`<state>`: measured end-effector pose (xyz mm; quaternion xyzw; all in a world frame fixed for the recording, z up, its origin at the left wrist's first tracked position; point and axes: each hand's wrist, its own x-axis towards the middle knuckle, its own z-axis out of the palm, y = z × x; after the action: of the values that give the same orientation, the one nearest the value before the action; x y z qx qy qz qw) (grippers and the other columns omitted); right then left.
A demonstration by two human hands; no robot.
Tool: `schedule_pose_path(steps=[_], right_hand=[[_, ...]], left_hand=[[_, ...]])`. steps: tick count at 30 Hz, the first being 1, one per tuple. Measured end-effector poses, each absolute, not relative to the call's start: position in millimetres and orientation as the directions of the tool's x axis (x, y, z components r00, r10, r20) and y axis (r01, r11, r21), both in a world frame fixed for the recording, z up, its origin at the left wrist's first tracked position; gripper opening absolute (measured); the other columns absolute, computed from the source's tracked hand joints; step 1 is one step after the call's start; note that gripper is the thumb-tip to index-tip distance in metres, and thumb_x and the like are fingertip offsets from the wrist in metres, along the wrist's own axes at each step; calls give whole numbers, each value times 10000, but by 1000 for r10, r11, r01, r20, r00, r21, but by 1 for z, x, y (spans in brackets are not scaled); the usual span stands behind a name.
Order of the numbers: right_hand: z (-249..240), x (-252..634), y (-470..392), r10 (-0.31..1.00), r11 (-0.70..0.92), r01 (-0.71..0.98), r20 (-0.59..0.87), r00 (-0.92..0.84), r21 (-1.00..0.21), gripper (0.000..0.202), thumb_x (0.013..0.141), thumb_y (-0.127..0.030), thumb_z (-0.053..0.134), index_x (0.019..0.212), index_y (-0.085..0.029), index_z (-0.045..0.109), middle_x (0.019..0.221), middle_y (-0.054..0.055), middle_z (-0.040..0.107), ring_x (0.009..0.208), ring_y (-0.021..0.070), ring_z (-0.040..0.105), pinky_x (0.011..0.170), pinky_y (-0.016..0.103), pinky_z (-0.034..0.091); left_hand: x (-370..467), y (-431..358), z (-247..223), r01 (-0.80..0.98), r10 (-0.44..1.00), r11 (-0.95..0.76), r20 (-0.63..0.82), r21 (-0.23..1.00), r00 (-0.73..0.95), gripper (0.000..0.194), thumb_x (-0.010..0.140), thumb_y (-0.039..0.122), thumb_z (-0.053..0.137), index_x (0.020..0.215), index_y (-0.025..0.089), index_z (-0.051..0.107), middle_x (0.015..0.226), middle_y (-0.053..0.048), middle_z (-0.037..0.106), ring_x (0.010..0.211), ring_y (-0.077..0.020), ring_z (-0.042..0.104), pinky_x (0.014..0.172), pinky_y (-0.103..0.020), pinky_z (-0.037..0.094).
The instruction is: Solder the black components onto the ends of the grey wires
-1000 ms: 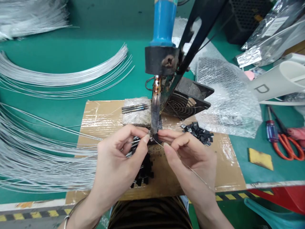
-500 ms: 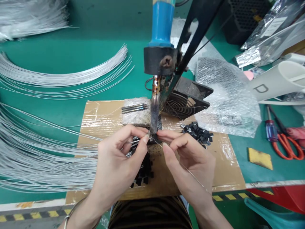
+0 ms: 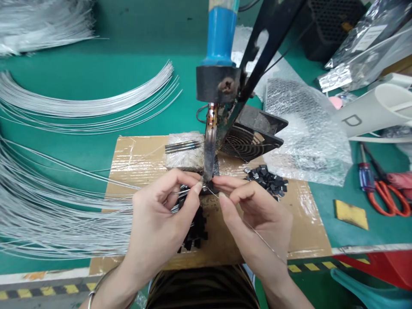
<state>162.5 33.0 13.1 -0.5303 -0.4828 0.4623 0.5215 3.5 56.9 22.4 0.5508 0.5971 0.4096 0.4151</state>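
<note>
Head view: both bare hands were at work above a cardboard sheet (image 3: pixel 309 231) on the green table (image 3: pixel 135 60).
Left hand (image 3: pixel 164 214): closed in a pinch, thumb to forefinger, on a small part (image 3: pixel 204 187); its shape was mostly hidden by the fingertips.
Right hand (image 3: pixel 262 210): closed on a thin wire (image 3: pixel 213 193), thumb against fingers; the wire's near end reached toward the small part, its tail ran back over the palm to the wrist.
Soldering iron (image 3: pixel 220 38): hung tip-down from a black stand arm (image 3: pixel 273 47); tip at the small part, between the two sets of fingertips. Actual contact could not be told.
Grey cables (image 3: pixel 64 223): spread left of the left hand, some passing behind it.
Black pieces: one heap (image 3: pixel 267 180) beyond the right hand, another (image 3: pixel 196 231) partly under the left.
Change, last second: none clear; hands, wire and tip matched the preceding frames, bar a slight shift of the whole view.
Reading: the steady hold suggested that close work at the tip was under way, with neither grip released.
</note>
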Motion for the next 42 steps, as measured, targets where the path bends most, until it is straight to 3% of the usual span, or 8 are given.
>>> schedule_pose_path(steps=[17,27,34,42], right_hand=[[14,161,33,991,15,37,19,133,-999,207,943,-111,694,800,-245,628,1138,43,807,1141,217,748,1029,377,579],[13,161,33,991,23,42,28,132,-999,193,937,-114,708,812,-245,640,1151,42,808,1140,218,753,1026,377,585],[14,159,34,989,22,50,29,143,-998,185,940,-123,703,809,-242,650,1134,57,812,1129,231,757,1011,385,596],[11,160,34,990,31,79,41,132,-996,180,943,-133,701,811,-240,643,1137,66,812,1123,237,762,980,387,608]], left_hand=[[4,56,25,361,997,74,-62,930,-45,98,922,188,701,834,224,723,887,-5,774,824,-166,717,746,-256,571],[5,56,26,343,997,67,-53,937,-49,103,915,179,704,822,220,720,877,10,772,755,-130,692,649,-207,529],[5,57,26,353,997,71,-55,933,-54,88,911,183,710,832,221,724,897,3,772,795,-145,709,675,-216,542],[8,59,27,372,998,66,-56,926,-37,104,902,168,690,807,203,714,823,8,755,642,-108,615,538,-211,436]])
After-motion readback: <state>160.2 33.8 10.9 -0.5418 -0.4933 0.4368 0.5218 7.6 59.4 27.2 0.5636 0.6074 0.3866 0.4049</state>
